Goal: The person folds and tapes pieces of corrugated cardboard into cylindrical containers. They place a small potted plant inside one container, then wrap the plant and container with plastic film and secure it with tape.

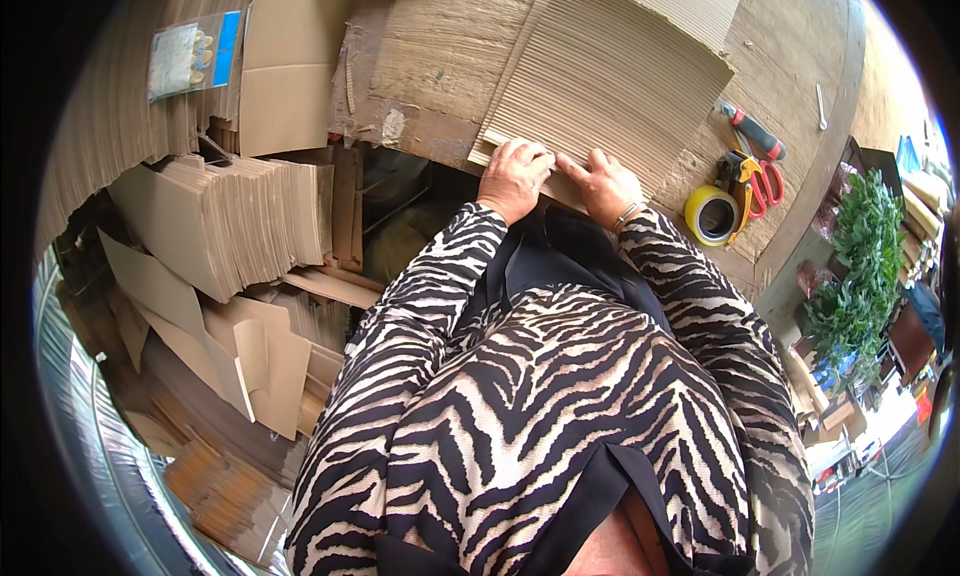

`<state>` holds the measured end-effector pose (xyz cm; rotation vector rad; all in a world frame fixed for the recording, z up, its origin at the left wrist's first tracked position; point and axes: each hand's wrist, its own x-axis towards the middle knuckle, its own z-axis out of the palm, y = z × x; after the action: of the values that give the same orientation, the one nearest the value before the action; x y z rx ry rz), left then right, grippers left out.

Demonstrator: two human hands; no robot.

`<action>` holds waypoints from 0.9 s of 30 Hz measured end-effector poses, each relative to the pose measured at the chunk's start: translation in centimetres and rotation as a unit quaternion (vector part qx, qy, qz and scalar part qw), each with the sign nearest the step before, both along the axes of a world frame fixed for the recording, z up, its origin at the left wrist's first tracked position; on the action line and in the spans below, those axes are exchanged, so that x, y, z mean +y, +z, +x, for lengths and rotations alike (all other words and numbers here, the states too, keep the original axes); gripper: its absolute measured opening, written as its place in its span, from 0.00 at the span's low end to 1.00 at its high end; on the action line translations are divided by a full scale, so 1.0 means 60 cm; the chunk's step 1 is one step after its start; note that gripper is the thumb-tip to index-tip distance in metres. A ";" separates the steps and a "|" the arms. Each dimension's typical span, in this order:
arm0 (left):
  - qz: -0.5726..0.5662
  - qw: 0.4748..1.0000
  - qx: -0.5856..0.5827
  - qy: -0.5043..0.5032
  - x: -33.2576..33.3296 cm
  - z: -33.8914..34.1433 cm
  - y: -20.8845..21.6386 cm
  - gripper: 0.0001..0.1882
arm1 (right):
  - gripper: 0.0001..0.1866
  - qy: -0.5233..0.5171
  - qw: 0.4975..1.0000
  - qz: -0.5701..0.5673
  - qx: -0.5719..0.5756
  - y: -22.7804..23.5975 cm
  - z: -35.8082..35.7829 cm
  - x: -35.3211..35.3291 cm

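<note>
A sheet of corrugated cardboard (615, 71), ridged side up, lies on the wooden table in front of me. Its near edge is bent up into a narrow folded strip. My left hand (515, 181) is closed over that edge at its left end, with the fingers curled round the strip. Close beside it, my right hand (605, 188) grips the same edge, one finger stretched toward the left hand. Both thumbs are partly hidden, and the underside of the sheet does not show.
Right of the sheet lie yellow tape (712, 216), red-handled scissors (766, 188) and a utility knife (757, 136). Stacked cardboard pieces (230, 221) and a tall cardboard pile (100, 106) stand at my left. A leafy green plant (855, 266) is beyond the table's right edge.
</note>
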<state>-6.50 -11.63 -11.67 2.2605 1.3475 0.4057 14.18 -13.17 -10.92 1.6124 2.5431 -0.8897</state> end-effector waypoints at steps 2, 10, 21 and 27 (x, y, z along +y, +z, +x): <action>0.003 1.000 0.001 -0.014 0.006 -0.007 -0.007 0.12 | 0.28 -0.007 1.000 0.006 0.014 0.000 0.002 -0.003; 0.038 0.997 -0.005 -0.063 0.029 -0.024 -0.032 0.10 | 0.29 -0.080 0.996 0.045 -0.014 0.022 0.042 -0.043; 0.063 0.993 0.033 -0.095 0.031 -0.026 -0.026 0.14 | 0.24 -0.059 0.996 0.060 -0.024 0.019 0.057 -0.051; 0.062 0.994 0.024 -0.089 0.024 -0.033 -0.032 0.12 | 0.21 -0.055 0.996 0.069 -0.014 0.006 0.057 -0.052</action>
<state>-8.46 -10.22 -13.57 2.4836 1.1605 0.3848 17.60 -16.27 -10.55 1.8032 2.5714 -0.7078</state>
